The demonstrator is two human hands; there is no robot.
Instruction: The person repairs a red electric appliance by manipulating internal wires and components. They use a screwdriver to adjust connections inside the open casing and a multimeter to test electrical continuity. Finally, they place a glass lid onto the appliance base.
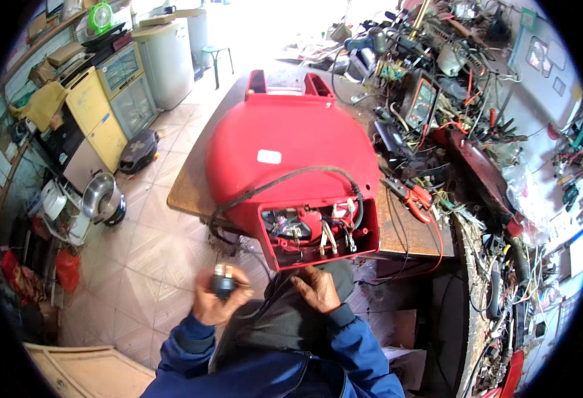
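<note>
My left hand (pixel 217 306) is closed round a small dark round part with metal tabs (pixel 222 284), to the left of the red housing's near corner. My right hand (pixel 318 290) is just below the housing, above my dark trousers, with its fingers curled in; whatever may be between the fingertips I cannot make out. On the wooden table lies a large rounded red appliance housing (pixel 291 136). Its open compartment (pixel 318 233) faces me, showing wires, connectors and metal terminals. A black cord (pixel 285 174) loops across the housing's near side.
A multimeter (pixel 421 101) stands right of the housing among heaped tools and cables. Red-handled pliers (pixel 416 199) and a red lead lie on the table (pixel 189 189). On the tiled floor at left are a metal pot (pixel 100 194) and a black case (pixel 139 151), near yellow cabinets (pixel 94 116).
</note>
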